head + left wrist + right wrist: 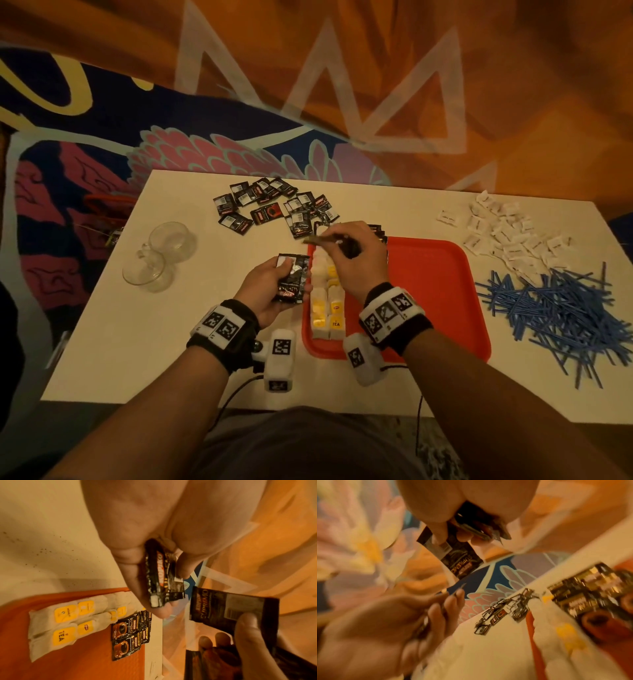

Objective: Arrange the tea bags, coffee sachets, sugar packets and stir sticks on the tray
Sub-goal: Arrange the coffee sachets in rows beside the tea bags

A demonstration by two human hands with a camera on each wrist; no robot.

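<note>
Our left hand (267,291) grips glossy black coffee sachets (291,281); our right hand (352,255) pinches more sachets above 2 tea-bag rows (327,305) on the red tray (442,291).

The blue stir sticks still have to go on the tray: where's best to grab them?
Pinch a few stir sticks mid-length from above, fingers across their run. They lie flat and crisscrossed on the table, so end grips would likely snag neighbours.

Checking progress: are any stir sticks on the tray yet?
No, the blue stir sticks all lie on the table right of the red tray.
</note>
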